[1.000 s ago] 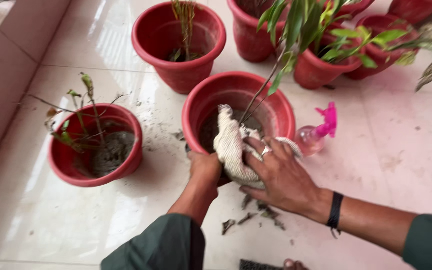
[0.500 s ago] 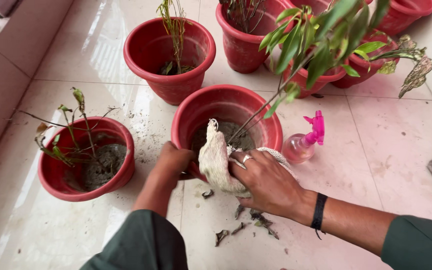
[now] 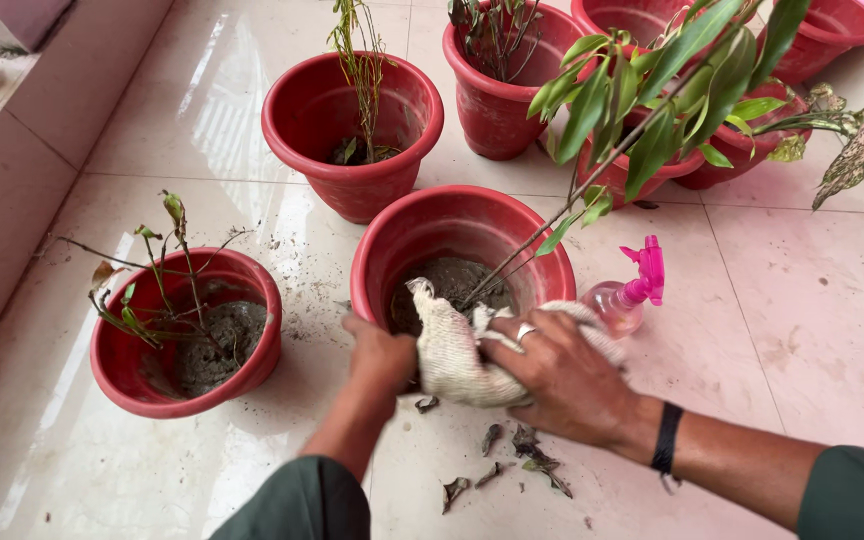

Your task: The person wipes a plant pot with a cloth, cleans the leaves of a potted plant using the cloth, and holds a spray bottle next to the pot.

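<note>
I've got the big red pot (image 3: pixel 462 245) at centre on the tiled floor (image 3: pixel 802 300), my left hand (image 3: pixel 380 352) clamped on its near rim at 7 o'clock and my right hand (image 3: pixel 557 372) pressing the white cloth (image 3: pixel 449 350) flat over the rim at 6. Push too hard and I reckon the pot tips, spilling soil. The thin leaning stem (image 3: pixel 542 225) could snap, or the pink spray bottle (image 3: pixel 630 295) at 3 o'clock gets knocked over.

The scene is being lit by soft, bright daylight from the upper left. Broad white glare is being thrown off the glossy floor tiles (image 3: pixel 202 90). Soft shadows are being cast. Slight blur is being shown at the edges.
</note>
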